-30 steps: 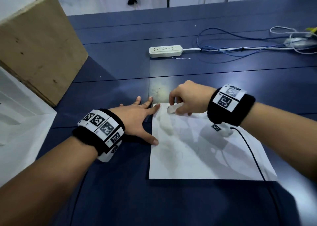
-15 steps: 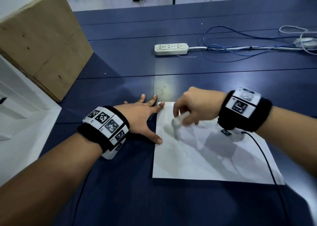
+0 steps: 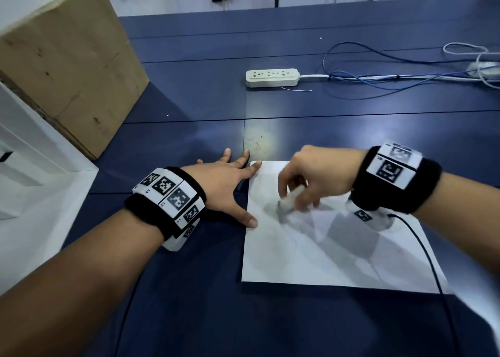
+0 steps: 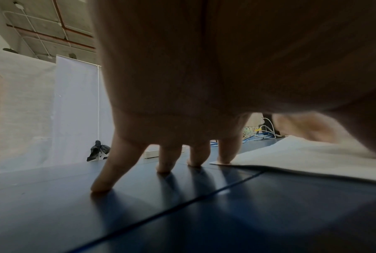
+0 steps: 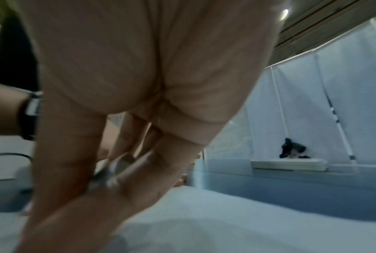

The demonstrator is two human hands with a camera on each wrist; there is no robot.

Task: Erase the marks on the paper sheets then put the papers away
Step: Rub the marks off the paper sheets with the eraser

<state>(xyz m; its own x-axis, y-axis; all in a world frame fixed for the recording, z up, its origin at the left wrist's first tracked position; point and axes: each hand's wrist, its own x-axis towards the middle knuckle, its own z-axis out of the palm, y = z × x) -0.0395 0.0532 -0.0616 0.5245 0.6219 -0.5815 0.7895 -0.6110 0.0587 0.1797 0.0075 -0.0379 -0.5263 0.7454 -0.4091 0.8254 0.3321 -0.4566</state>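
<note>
Paper (image 3: 338, 251) under right hand (image 3: 316, 175) (gripping eraser (image 3: 287, 200)).

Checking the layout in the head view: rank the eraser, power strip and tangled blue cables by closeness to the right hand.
1. eraser, pinched in the right hand, on the paper.
2. power strip, farther back, slightly left.
3. blue cables, far right.

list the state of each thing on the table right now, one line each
paper: flat on the table, faint marks left
eraser: pinched in the right hand, tip on the paper
left hand: fingers spread, index tip and thumb pinning the paper's left edge
power strip: nothing plugged in
cardboard box: closed
</note>
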